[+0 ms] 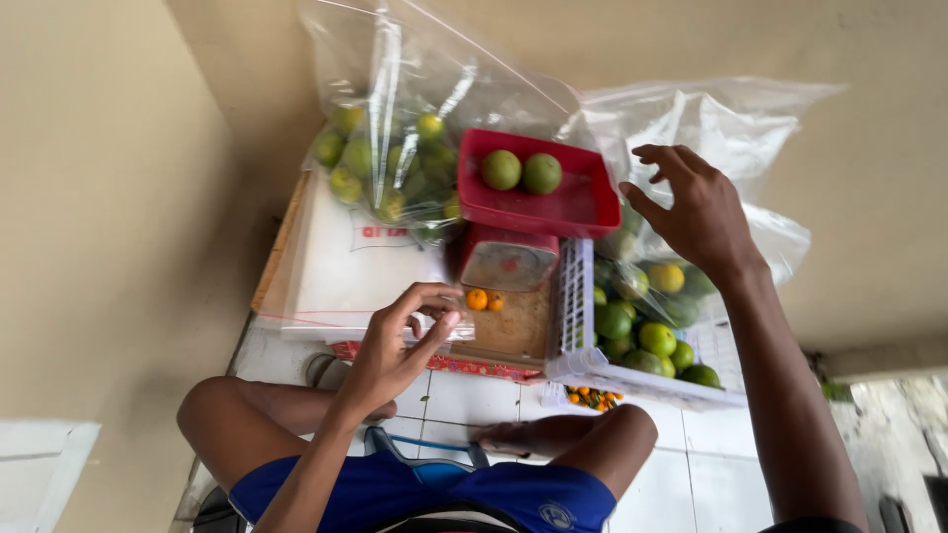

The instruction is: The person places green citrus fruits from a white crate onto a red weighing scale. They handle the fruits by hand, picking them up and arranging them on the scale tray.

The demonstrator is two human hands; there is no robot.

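Note:
My left hand (pixel 400 341) pinches the edge of a clear plastic bag (pixel 341 276) that lies flat on the white box top. My right hand (pixel 696 202) hovers with fingers spread above the crumpled clear bag (pixel 721 128) and the white basket (pixel 578 296) of green limes (pixel 652 336), holding nothing. A red kitchen scale (pixel 504 257) stands between my hands; its red tray (pixel 583 207) holds two green limes (pixel 521 171). Behind it is a big clear bag of limes (pixel 395 158).
Two small orange fruits (pixel 484 300) lie on the wooden board in front of the scale. More small orange fruits (pixel 591 398) sit under the basket's near edge. My bare knees and blue shorts are below, on white floor tiles. A beige wall stands at the left.

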